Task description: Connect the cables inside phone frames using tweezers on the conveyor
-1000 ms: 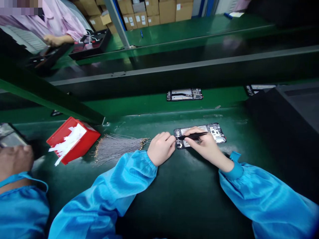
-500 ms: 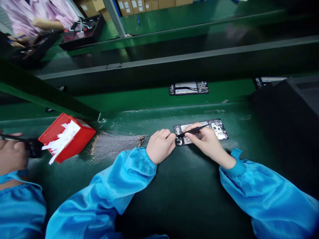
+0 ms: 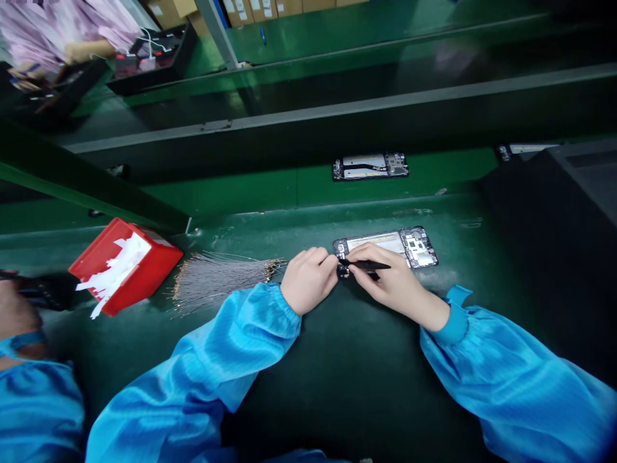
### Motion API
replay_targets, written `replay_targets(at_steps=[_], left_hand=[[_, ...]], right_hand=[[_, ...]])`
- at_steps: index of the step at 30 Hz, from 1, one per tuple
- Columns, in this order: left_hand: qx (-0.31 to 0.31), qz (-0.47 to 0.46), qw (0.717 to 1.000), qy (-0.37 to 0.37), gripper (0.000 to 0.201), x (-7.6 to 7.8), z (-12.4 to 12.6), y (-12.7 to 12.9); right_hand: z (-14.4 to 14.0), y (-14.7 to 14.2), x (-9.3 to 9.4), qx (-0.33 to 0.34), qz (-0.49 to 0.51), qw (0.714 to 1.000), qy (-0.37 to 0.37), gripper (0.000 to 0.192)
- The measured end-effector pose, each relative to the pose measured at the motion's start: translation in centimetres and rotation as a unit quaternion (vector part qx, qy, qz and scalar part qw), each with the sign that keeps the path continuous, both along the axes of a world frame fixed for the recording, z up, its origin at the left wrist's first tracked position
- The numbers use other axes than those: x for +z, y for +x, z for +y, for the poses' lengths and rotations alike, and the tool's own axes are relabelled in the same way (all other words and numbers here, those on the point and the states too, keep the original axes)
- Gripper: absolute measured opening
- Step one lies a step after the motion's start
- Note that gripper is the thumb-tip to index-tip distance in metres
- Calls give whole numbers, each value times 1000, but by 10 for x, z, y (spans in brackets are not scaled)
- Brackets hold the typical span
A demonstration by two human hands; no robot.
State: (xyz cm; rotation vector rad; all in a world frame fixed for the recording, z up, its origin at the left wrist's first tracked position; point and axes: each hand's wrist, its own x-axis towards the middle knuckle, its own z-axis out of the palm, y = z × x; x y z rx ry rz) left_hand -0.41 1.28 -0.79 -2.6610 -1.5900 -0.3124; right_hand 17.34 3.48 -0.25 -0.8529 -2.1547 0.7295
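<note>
An opened phone [image 3: 418,247] lies on the green bench, its circuit board and inner frame exposed. My left hand [image 3: 310,280] is closed at the phone's left end, thumb and forefinger against its edge; the fingertips are partly hidden. In my right hand [image 3: 393,276] are black tweezers [image 3: 373,265], held low over the phone's left end, their tip close to my left fingertips. My right hand covers part of the phone. Left of my left hand lies a bundle of thin grey cables [image 3: 222,280] with gold-coloured ends.
A red bin [image 3: 154,273] with white paper strips stands left, beside a green post [image 3: 144,206]. Another opened phone [image 3: 370,166] lies on the strip behind. A black sheet-like thing [image 3: 544,244] is at right. A co-worker's hand [image 3: 17,312] holds a dark object at far left.
My right hand has moved slightly left and the tweezers now tilt the other way, their tip at the phone's left end. The phone behind has shifted slightly right in view.
</note>
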Motion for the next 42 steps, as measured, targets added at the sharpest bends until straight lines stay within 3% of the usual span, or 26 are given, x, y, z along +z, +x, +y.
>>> replay_targets(at_steps=[7,26,33,42], left_hand=[[7,-19,1000,-19,19,1,0,0],[8,-22,999,-21,19,0,0,0],[7,-20,999,-25,19,1,0,1],[5,-32,999,-38,18,3,1,1]], right_hand=[[6,0,-3,-74,10,994,-75,7],[7,0,-5,-78,15,994,-80,7],[4,1,-2,-41,6,998,-57,9],[-2,-7,-3,24,-27,999,39,11]])
